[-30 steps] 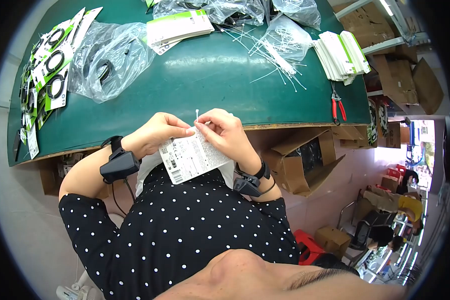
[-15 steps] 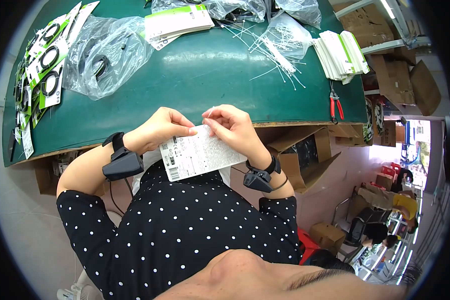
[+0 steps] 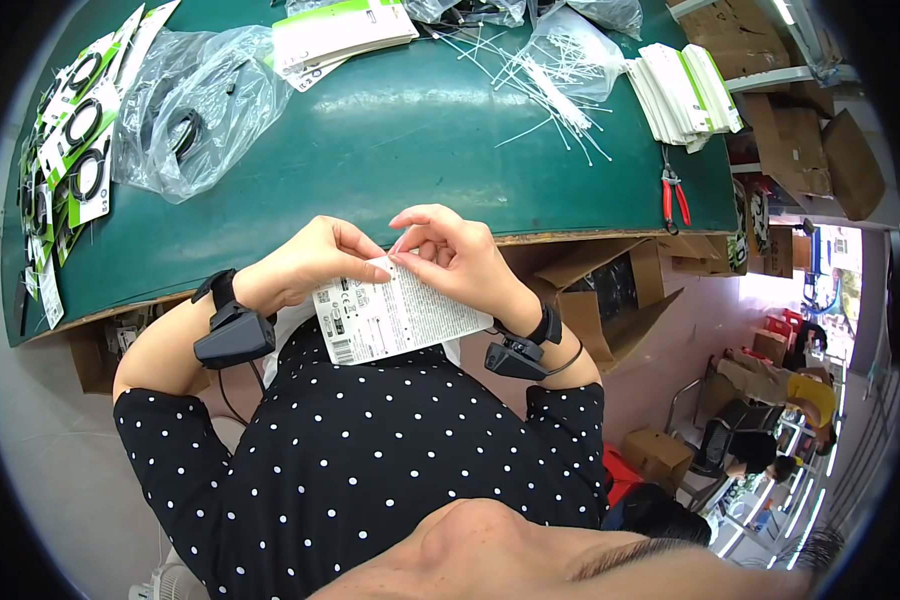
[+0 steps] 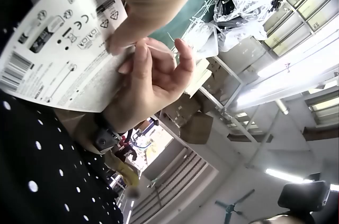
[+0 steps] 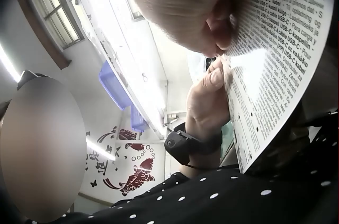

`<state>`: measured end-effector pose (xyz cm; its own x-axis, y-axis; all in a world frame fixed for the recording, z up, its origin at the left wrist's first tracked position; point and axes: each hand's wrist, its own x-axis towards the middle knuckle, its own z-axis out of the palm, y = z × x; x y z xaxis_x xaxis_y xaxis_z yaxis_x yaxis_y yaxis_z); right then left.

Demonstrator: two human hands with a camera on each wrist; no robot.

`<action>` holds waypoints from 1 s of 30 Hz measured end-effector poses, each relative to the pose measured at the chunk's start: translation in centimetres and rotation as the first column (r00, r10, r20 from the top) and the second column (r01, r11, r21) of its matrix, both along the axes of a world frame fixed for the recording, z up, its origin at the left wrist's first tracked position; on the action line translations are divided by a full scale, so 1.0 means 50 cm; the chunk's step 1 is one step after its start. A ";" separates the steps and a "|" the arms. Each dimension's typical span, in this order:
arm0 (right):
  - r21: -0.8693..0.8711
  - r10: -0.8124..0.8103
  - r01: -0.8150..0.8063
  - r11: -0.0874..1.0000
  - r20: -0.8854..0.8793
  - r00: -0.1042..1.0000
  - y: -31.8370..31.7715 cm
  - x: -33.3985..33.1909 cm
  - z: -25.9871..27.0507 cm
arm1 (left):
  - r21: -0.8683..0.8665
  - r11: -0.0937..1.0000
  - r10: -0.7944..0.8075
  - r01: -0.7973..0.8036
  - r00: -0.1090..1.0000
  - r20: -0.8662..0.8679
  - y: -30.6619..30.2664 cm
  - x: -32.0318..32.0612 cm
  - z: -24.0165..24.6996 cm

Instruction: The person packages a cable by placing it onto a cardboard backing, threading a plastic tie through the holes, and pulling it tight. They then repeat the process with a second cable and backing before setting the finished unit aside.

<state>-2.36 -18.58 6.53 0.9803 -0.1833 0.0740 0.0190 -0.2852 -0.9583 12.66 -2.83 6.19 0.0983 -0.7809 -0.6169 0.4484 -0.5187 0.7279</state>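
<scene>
Held low in front of the table edge is a white printed packaging card (image 3: 395, 320), its text and barcode side up. My left hand (image 3: 305, 265) pinches the card's top edge between thumb and fingers. Close beside it, my right hand (image 3: 465, 265) is at the same edge, thumb and fingers bent together. From the left wrist view, a thin white cable tie (image 4: 159, 49) runs between the right hand's fingertips at the card's top. Small printed text covers the card (image 5: 275, 49) in the right wrist view; the left fingertips partly hide behind it.
Carded black cables (image 3: 82, 125) pile up at the left, with a clear bag (image 3: 230, 100) alongside. Farther back lie a card stack (image 3: 345, 40) and loose white cable ties (image 3: 560, 100). More cards (image 3: 680, 95) and red-handled pliers (image 3: 675, 205) are at the right. An open carton (image 3: 620, 320) stands below.
The white tie stood upright above the card at first. My right hand moved slightly right, then came back toward the left hand with its index finger lifted. The left hand kept its pinch.
</scene>
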 end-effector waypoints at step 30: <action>-0.348 0.089 -0.008 0.938 0.216 0.972 -0.002 -0.011 0.010 | 0.002 1.000 -0.023 0.023 0.975 0.220 -0.005 -0.028 0.023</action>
